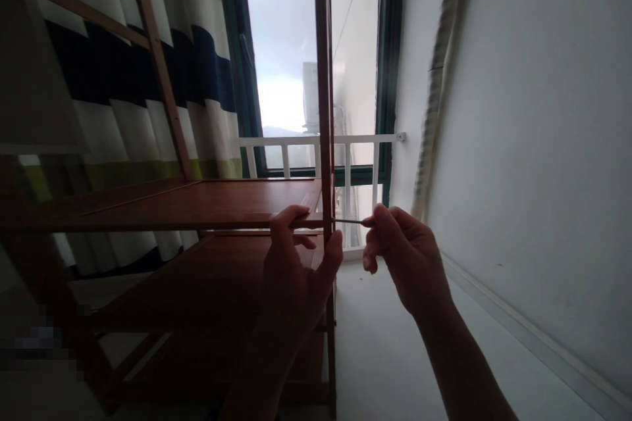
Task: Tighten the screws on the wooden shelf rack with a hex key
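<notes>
A brown wooden shelf rack (247, 197) stands in front of me, with an upright post (324, 112) at its right end. My left hand (301, 263) is closed around the corner where a shelf board meets this post, fingers over the board's front edge and thumb against the post. To the right of the post, my right hand (402, 247) pinches a thin dark hex key (349, 221). The key lies about level, and its tip meets the side of the post at the height of the board. My fingers hide its other end.
Lower shelf boards (197, 283) sit beneath the top one. A striped curtain (197, 66) hangs behind on the left. At the back are a window (281, 33) and a white railing (365, 139). A wrapped pipe (437, 79) runs down the white wall (538, 112) on the right.
</notes>
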{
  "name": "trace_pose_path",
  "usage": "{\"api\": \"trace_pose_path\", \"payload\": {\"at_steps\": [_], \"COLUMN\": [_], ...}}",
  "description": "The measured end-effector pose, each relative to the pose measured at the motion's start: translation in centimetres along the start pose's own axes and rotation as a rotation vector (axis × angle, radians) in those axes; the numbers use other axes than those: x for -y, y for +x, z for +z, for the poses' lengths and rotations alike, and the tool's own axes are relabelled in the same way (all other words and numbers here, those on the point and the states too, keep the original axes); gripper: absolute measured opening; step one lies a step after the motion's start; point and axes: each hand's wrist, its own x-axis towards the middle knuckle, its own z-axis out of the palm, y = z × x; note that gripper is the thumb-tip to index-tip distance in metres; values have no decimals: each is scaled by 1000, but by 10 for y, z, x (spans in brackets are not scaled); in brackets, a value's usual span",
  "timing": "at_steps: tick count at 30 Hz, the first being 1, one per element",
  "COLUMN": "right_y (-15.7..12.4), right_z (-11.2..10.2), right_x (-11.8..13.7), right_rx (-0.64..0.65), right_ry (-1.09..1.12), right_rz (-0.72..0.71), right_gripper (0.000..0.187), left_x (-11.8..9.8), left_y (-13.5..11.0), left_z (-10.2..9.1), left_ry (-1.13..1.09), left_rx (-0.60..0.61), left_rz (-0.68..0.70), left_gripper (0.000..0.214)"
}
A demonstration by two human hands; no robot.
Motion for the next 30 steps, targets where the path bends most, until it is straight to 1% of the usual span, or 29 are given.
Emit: {"api": "trace_pose_path", "payload": {"at_steps": [1,3,5,8,10,12,13,14,16,18,20,21,22,24,26,28,30], "right_y": [1,4,8,13,14,11,9,7,3,1,1,2,2,4,7,9,12], "right_z": [-1,-4,-9,-18,-19,-16,-13,-10,-4,-1,-1,-3,-5,-11,-18,-27,-35], "right_x": [-2,-7,-10,-14,-14,-12,-11,-9,-5,-2,-1,-1,-1,0,0,-1,-3], "right_rx": [3,-24,-32,42,36,-31,-54,-60,-16,25,26,24,25,67,157,265,348], "right_ry": [32,55,29,-18,-51,-90,-101,-97,-42,34,86,93,95,88,66,42,23], "right_rz": [-10,-91,-186,-235,-233,-211,-179,-134,-15,71,75,54,22,-44,-84,-106,-117], "right_gripper": [18,14,18,23,20,9,10,17,29,31,20,14,13,13,13,22,30], "left_x": [0,0,-1,-2,-3,-4,-5,-5,-6,-5,-4,-4,-4,-3,-4,-4,-5], "left_y": [0,1,1,0,0,-1,-1,-1,-1,-1,0,0,0,0,0,0,0], "left_z": [0,0,1,1,0,-1,-1,-1,-1,-1,-1,-1,0,0,0,-1,-1], "left_ry": [2,4,2,-6,-4,-2,-1,0,3,5,3,2,2,6,-2,-10,-13], "left_rx": [0,6,6,9,13,18,19,19,21,19,18,19,17,12,15,19,19], "left_rz": [0,-2,-8,-16,-24,-33,-36,-37,-38,-31,-18,-13,-11,-16,-22,-20,-17], "left_gripper": [44,43,42,41,41,42,42,42,41,40,40,41,41,41,41,40,40]}}
